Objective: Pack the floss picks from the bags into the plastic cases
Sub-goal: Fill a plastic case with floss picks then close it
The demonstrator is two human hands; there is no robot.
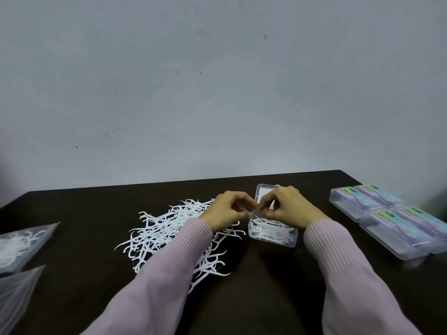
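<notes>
Meeting above an open clear plastic case (pixel 273 234), a left hand (pixel 226 211) and right hand (pixel 287 209) are both pinching, fingers curled; what they are pinching is too small to tell. White floss picks are lying inside the case, with a loose pile of floss picks (pixel 167 233) just left of it on the dark table (pixel 72 274). Bags (pixel 19 240) are sitting far left, closed cases (pixel 391 216) far right.

Part of the pile of floss picks (pixel 167 235) hides under the left sleeve (pixel 154 274). The fingertips of the left hand (pixel 227 210) and right hand (pixel 287 207) meet over the open case (pixel 272 234), and what they pinch is too small to tell. The two bags (pixel 19 252) are cut off by the left edge. The closed cases (pixel 391 213) look blurry, so their labels cannot be read.
</notes>
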